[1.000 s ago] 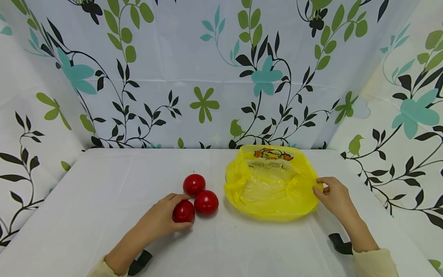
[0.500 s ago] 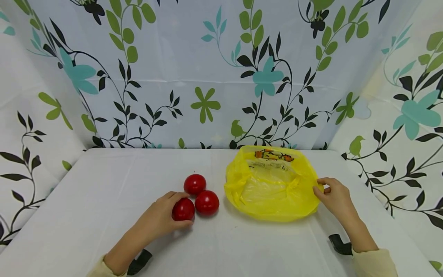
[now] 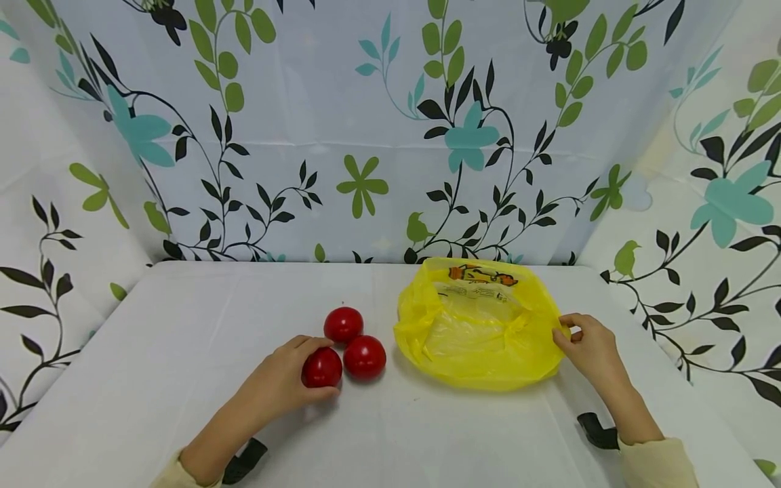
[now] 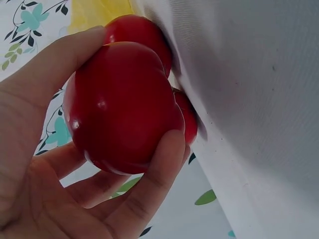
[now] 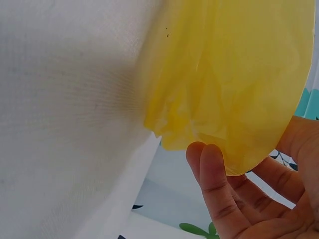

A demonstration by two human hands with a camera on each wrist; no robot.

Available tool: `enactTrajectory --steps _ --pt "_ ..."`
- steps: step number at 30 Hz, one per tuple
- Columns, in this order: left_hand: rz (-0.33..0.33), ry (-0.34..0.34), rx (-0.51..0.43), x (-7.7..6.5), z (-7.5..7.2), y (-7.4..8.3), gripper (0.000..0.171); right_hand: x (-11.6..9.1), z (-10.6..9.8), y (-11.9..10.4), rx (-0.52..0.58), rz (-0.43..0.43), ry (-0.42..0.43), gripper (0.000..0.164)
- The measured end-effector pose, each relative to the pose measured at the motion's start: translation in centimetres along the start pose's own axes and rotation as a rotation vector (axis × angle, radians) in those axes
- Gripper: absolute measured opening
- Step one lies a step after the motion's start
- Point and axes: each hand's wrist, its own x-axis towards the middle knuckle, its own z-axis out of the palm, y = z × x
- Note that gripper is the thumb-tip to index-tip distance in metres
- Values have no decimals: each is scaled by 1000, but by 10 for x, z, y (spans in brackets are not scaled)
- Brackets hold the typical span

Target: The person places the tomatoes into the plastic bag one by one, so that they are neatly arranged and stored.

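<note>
My left hand [image 3: 274, 379] grips a glossy red tomato [image 3: 322, 369] on the table, left of centre in the head view. In the left wrist view, thumb and fingers curl round this tomato [image 4: 122, 107], its lobed skin facing the camera. Right beside it sit a second tomato [image 3: 365, 357] and, farther back, a third tomato [image 3: 344, 325]. A yellow plastic bag [image 3: 476, 359] stands right of the tomatoes with its mouth spread wide. My right hand [image 3: 590, 351] holds the bag's right edge. Close up in the right wrist view, fingertips lie against the thin yellow bag [image 5: 239, 74].
A white cloth covers the table [image 3: 390, 440]. Behind it and at both sides hang curtains [image 3: 293, 135] printed with leaves and flowers. Dark straps [image 3: 244, 462] show below each wrist, near the pale sleeves [image 3: 657, 463].
Both hands keep their holds, on the tomato and on the bag. The gripped tomato has shifted very slightly back toward the left hand; otherwise the scene stands the same.
</note>
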Motion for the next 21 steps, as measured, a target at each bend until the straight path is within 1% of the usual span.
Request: enactTrajectory --steps 8,15,21 --pt "3 22 4 1 -3 5 63 1 1 0 8 -1 4 33" --pt "1 25 2 1 -2 11 65 0 2 0 10 -2 14 33" --pt "7 31 21 -1 -1 16 67 0 3 1 16 -1 13 32"
